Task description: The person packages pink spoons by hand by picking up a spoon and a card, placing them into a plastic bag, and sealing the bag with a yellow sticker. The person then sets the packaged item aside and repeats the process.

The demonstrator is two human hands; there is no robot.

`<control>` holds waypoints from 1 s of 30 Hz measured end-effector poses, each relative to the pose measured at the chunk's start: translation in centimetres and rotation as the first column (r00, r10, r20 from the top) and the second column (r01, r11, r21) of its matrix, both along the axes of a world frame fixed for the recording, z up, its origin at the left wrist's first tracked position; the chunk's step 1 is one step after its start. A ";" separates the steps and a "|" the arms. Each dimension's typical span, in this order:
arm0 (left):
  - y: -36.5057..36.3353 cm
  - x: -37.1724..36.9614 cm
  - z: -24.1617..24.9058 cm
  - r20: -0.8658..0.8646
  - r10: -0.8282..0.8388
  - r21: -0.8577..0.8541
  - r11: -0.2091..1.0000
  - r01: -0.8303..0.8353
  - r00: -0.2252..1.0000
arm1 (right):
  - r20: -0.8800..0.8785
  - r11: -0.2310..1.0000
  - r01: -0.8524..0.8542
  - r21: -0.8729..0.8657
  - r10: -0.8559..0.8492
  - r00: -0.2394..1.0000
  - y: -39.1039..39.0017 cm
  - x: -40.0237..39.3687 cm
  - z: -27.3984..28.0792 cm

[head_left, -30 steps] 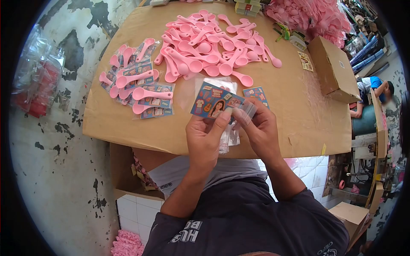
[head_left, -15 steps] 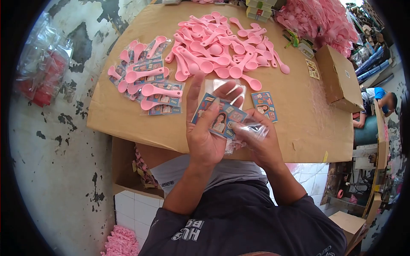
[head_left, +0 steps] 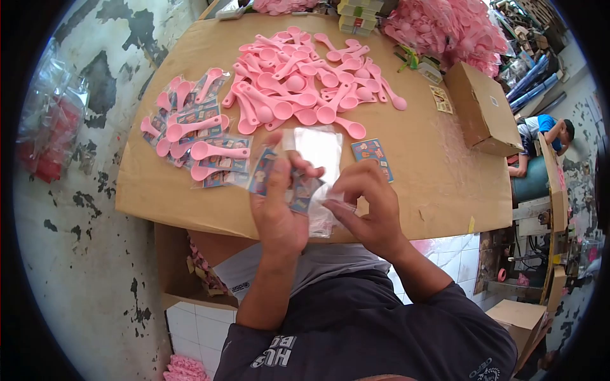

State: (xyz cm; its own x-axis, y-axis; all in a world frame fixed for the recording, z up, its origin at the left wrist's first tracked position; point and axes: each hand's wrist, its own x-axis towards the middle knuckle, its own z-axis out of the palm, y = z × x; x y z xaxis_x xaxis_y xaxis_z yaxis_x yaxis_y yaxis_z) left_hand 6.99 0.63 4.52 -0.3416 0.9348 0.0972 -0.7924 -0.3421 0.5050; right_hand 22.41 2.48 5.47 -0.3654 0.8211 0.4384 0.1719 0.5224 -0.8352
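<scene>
My left hand (head_left: 277, 213) is closed on a blue printed card (head_left: 259, 170), its thumb laid over the card's face. Beside it, my right hand (head_left: 372, 208) pinches the edge of a clear plastic bag (head_left: 323, 198) that overlaps the card's right end. Under and behind the hands lies a stack of clear bags (head_left: 318, 149). Another blue printed card (head_left: 373, 159) rests on the table to the right of that stack. Left of my left hand are packed pink spoons (head_left: 219, 151) in clear bags with blue cards.
Loose pink measuring spoons (head_left: 298, 79) form a pile on the cardboard-covered table (head_left: 438, 190). A cardboard box (head_left: 483, 108) stands at the right, with a pink heap (head_left: 445, 35) behind it. Farther right, a person (head_left: 543, 136) leans by a green drum.
My right hand has drawn away to the right with the bag's edge, while the card in my left hand has turned and is more covered. The whole view has shifted slightly.
</scene>
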 end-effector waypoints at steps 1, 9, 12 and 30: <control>0.0 -0.5 -0.2 0.044 0.018 -0.022 1.000 -0.017 0.999 | 0.155 0.987 -0.098 0.130 0.077 0.985 0.2 0.5 0.5; -0.1 -4.6 -1.2 0.146 0.135 -0.078 0.989 -0.125 0.980 | 0.339 0.953 0.206 0.222 -0.274 0.900 10.9 5.6 2.8; -0.5 -3.9 -1.1 0.131 0.096 -0.062 0.994 -0.089 0.987 | 0.428 0.919 0.219 0.327 -0.351 0.833 18.9 8.2 0.6; -0.3 -4.8 -2.2 0.029 0.323 -0.026 0.946 -0.323 0.946 | 0.278 0.958 0.287 0.006 -0.278 0.920 16.6 10.1 4.8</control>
State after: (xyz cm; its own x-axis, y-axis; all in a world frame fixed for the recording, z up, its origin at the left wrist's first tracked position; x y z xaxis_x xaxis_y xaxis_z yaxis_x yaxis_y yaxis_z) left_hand 2.15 0.29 2.36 -0.6283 0.7755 0.0624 -0.6574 -0.5721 0.4904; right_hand 32.47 19.04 10.26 -0.2175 0.9206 0.3245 0.5322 0.3905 -0.7512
